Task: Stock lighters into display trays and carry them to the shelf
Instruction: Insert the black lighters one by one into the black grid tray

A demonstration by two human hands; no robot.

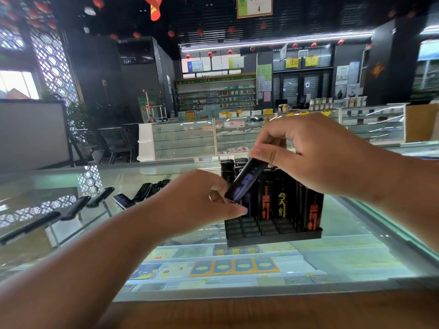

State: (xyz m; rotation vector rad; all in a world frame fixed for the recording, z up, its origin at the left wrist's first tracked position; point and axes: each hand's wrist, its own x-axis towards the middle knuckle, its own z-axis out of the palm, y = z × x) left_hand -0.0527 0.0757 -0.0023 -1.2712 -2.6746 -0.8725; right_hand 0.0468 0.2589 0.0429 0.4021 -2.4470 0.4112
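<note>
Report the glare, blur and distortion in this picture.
Head view: light from the window glares off the glass counter, which mirrors the lattice. The held lighter is slightly motion-blurred and its print is unreadable. The wide-angle lens bows the ceiling light strip. The far shelves look soft.

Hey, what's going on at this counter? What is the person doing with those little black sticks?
A person is filling a display tray on the glass counter with lighters. Both hands hold one black lighter, tilted, just above the tray: the right hand pinches its upper end, the left hand its lower end. Upright lighters fill the tray's back rows; the front slots are empty. Loose lighters lie on the glass to the left.
</note>
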